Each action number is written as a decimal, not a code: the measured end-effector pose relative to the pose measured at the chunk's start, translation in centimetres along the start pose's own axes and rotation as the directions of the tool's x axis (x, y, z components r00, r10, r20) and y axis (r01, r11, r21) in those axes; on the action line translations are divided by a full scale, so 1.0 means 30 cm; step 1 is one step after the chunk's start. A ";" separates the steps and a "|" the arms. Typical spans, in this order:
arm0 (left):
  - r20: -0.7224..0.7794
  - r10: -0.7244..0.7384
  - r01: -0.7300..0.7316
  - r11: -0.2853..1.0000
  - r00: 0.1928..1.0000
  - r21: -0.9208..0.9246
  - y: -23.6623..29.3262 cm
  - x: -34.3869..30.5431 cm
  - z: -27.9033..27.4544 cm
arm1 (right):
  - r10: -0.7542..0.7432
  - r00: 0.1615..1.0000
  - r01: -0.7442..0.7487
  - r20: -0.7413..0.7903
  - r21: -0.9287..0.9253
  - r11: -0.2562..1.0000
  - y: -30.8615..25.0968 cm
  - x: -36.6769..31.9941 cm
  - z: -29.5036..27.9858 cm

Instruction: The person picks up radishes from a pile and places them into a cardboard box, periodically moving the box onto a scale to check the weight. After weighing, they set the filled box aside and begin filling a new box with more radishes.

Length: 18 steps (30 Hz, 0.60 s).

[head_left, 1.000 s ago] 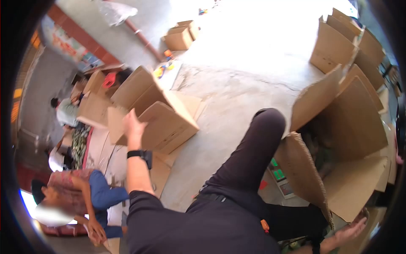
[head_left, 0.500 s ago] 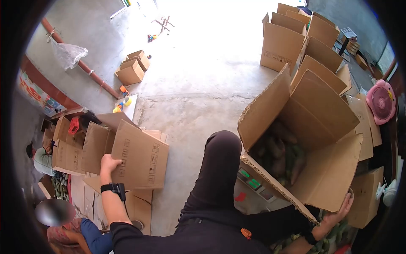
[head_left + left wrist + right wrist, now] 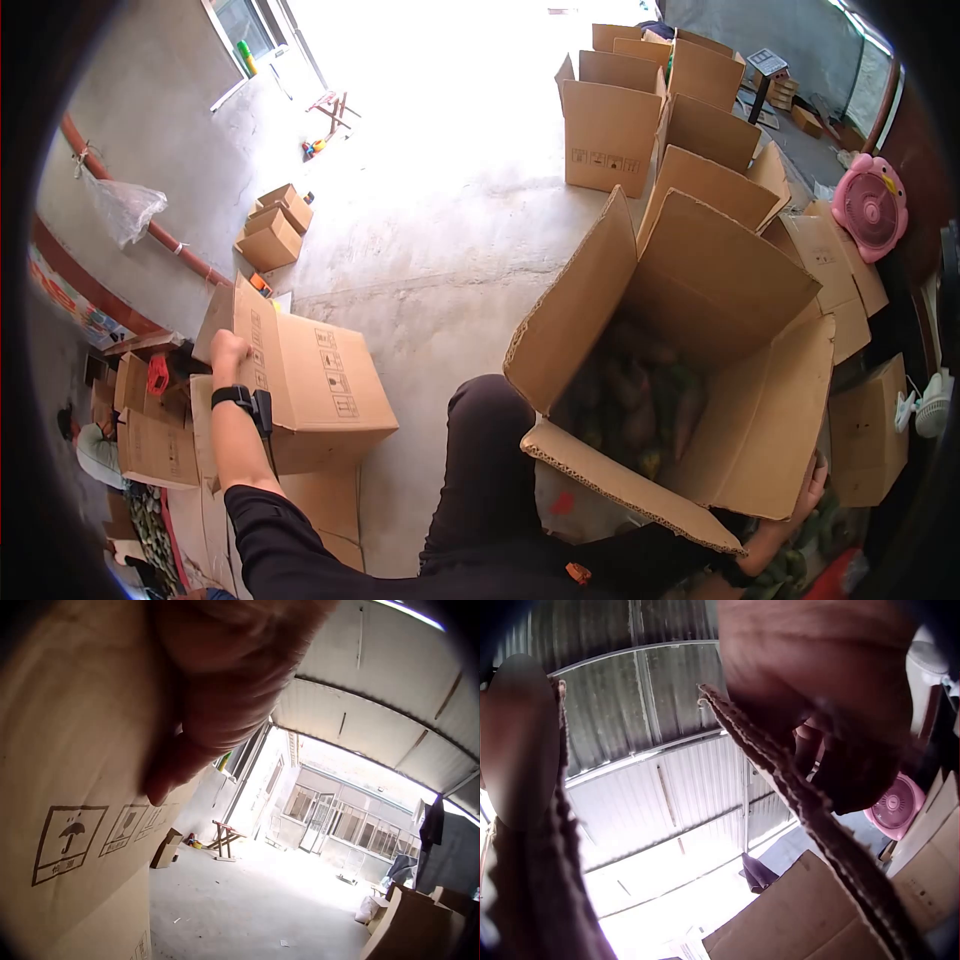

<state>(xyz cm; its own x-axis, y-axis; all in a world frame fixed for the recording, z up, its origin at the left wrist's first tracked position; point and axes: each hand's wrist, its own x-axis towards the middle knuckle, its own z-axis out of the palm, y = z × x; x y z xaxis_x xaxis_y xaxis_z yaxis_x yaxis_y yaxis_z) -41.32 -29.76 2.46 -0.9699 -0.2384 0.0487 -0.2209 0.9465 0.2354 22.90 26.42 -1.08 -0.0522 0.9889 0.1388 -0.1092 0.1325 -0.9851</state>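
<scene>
My left hand (image 3: 230, 347) grips the upper edge of a cardboard box (image 3: 335, 375) on the left, its thumb (image 3: 169, 776) against the printed outer side. On the right stands a larger cardboard box (image 3: 735, 250) with its flaps raised. Long green and pinkish-brown vegetables (image 3: 640, 400) lie in its shaded bottom. Outside this box's near right flap (image 3: 775, 430) is my right hand (image 3: 812, 490), its relaxed fingers resting along the cardboard. In the right wrist view the flap's corrugated edge (image 3: 814, 806) runs beside the right hand; the thumb is hidden.
More open boxes (image 3: 610, 130) line the right side toward the back. A pink fan (image 3: 870, 207) and a small white fan (image 3: 932, 405) stand far right. At left are small boxes (image 3: 270, 235) and another box (image 3: 155, 440), with a person (image 3: 98, 455) behind. Green produce (image 3: 785, 570) lies near my right arm.
The head view has swung, shifting the boxes across it. My left hand has taken hold of the left box's edge and tilted it. My right hand has stayed beside the larger box's flap.
</scene>
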 end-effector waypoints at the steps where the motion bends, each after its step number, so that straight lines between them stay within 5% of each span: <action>1: -0.009 0.037 -0.036 0.999 0.999 0.038 0.065 0.028 -0.009 | -0.001 1.000 0.001 -0.005 0.000 1.000 0.001 0.002 -0.003; 4: -0.139 0.275 -0.261 0.959 0.951 0.116 0.336 0.044 -0.024 | 0.043 0.998 -0.043 -0.037 0.019 0.999 0.002 0.006 -0.007; 7: -0.262 0.534 -0.501 0.845 0.804 0.186 0.672 -0.010 -0.019 | 0.045 0.996 -0.044 -0.080 0.012 0.999 -0.001 0.008 0.001; 9: -0.339 0.563 -0.550 0.823 0.754 0.144 0.906 -0.066 0.021 | 0.082 0.992 -0.087 -0.100 -0.039 0.995 -0.007 0.011 -0.006; 15: -0.246 0.784 -0.752 0.618 0.569 0.230 1.514 -0.333 0.240 | 0.083 0.980 -0.090 -0.183 -0.031 0.995 0.026 0.032 -0.036; 18: -0.284 0.879 -0.863 0.450 0.384 0.229 1.720 -0.467 0.416 | 0.091 0.989 -0.101 -0.118 -0.083 0.991 0.011 0.032 -0.044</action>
<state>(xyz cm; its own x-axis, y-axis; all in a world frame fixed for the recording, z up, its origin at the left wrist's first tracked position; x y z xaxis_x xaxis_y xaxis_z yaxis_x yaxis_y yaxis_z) -40.41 25.13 1.81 -0.5371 0.6787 0.5010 0.7142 0.6818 -0.1579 24.12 27.49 -1.40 0.0559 0.9978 0.0360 -0.0201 0.0372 -0.9991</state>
